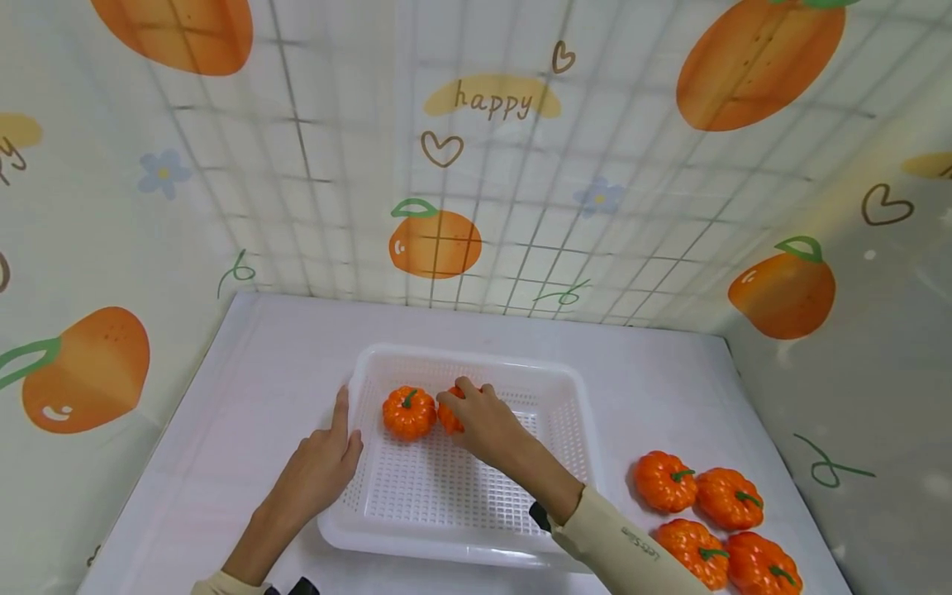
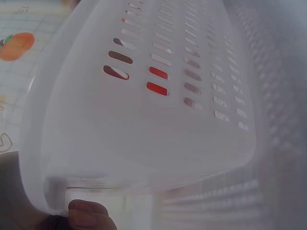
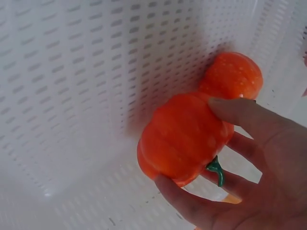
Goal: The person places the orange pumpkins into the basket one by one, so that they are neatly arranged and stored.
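Inside a white plastic basket sit two small orange toy pumpkins. My right hand holds one pumpkin between thumb and spread fingers; its green stem shows beside the fingers in the right wrist view. The other pumpkin rests just left of it, stem up. At the basket's left side, my left hand grips the rim, its index finger stretched along the edge. In the left wrist view a fingertip shows under the rim, and the slotted outer wall fills most of the picture.
Several more orange pumpkins lie grouped on the white table, right of the basket. Behind and at both sides stand walls covered with a fruit-patterned sheet.
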Tool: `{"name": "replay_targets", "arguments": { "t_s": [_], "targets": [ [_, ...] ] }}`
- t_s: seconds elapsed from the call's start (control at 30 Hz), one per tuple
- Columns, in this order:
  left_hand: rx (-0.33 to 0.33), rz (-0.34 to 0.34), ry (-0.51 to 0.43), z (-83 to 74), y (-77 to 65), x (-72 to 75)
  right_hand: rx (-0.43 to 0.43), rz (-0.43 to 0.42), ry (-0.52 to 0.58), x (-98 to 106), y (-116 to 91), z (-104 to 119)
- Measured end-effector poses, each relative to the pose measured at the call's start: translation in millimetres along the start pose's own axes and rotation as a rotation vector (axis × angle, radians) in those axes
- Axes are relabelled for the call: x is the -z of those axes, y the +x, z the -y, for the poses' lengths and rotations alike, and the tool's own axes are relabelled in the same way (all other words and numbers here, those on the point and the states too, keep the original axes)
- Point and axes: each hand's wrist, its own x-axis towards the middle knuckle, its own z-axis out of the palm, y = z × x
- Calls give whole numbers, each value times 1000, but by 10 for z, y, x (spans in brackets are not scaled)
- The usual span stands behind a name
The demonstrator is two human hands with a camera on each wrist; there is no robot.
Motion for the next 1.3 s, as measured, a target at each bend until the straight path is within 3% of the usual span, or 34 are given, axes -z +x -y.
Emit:
{"name": "replay_targets", "arguments": {
  "t_s": [0.8, 1.3],
  "targets": [
    [0, 6, 7, -11, -6, 11, -37, 88, -80, -52, 15, 17],
    [5, 13, -7, -13, -16, 13, -38, 22, -85, 154, -69, -59]
  ]
}}
